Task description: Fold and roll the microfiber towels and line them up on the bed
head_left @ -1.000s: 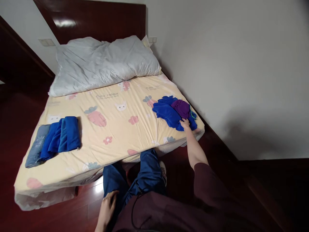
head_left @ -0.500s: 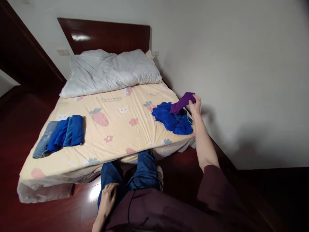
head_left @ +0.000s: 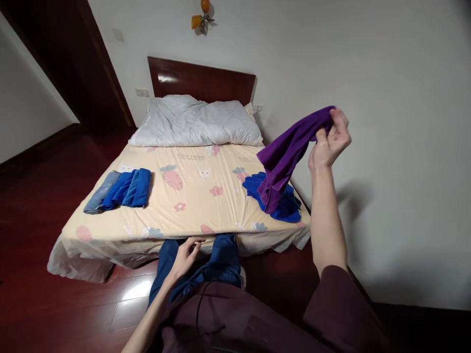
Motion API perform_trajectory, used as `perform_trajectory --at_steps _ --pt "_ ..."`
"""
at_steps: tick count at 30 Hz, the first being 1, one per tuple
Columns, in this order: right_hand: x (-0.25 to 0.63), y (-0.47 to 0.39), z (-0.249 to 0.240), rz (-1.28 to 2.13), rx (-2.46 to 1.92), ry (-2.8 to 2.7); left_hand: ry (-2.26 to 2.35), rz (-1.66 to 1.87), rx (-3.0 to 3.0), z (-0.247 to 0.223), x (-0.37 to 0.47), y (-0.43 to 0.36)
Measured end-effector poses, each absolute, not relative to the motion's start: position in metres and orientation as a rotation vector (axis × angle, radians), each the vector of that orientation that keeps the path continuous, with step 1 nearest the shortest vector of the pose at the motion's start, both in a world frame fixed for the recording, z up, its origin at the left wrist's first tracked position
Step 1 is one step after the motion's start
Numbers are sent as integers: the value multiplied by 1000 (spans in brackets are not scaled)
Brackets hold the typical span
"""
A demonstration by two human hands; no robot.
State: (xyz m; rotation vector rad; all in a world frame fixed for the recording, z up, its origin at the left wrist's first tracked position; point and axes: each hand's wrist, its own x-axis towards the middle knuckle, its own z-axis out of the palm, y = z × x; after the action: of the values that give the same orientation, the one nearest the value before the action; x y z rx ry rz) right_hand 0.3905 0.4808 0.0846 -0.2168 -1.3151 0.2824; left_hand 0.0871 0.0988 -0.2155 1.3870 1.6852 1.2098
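Note:
A purple towel (head_left: 290, 149) hangs from my right hand (head_left: 331, 139), which pinches it by its upper end, raised at the right beside the wall. The towel's lower end hangs over a crumpled heap of blue cloths (head_left: 289, 211) near the bed's right edge. My left hand (head_left: 187, 255) is in front of my thigh, just short of the bed's front edge, fingers loosely bent and apart with nothing in them. On the left of the bed lie folded blue towels (head_left: 138, 189) side by side with a folded grey-blue cloth (head_left: 101, 191).
The bed (head_left: 195, 208) has a cream sheet printed with carrots and flowers. Against the dark wooden headboard (head_left: 202, 78) rests a bundled pale quilt (head_left: 198, 122). A white wall (head_left: 397, 122) stands close on the right. An orange wall lamp (head_left: 200, 19) is above.
My right hand has lifted the purple towel up and to the right, and more of it hangs down. My left hand has risen from my thigh toward the bed. The view has tilted up.

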Motion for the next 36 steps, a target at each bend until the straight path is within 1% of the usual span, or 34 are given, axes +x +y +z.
perform_trajectory --at_steps 4,7,10,12,15,19,23,28,33,36 --pt "361 455 109 426 -101 -1269 1585 1303 1388 -196 94 107" --pt "336 432 101 661 -81 -1263 1525 1458 1442 -182 96 122" --pt "308 414 71 879 -207 -1279 1462 1648 1478 -166 99 152" --pt "290 406 43 991 -347 -1305 1399 1694 1497 -157 104 176" --pt "265 398 0 1154 -516 -1306 1415 1667 1590 -152 111 207" --pt "245 390 -45 1322 -630 -1242 1528 1604 1669 -163 116 224" --pt "241 382 -66 1397 -696 -1172 1541 1594 1704 -182 116 229" --pt "242 384 -73 1483 -744 -1143 1665 1406 1818 -200 118 241" --pt "254 397 -82 1505 -738 -1281 1654 1498 1796 -195 123 234" --pt "263 397 -92 1394 -814 -1363 1625 1569 1760 -184 124 221"
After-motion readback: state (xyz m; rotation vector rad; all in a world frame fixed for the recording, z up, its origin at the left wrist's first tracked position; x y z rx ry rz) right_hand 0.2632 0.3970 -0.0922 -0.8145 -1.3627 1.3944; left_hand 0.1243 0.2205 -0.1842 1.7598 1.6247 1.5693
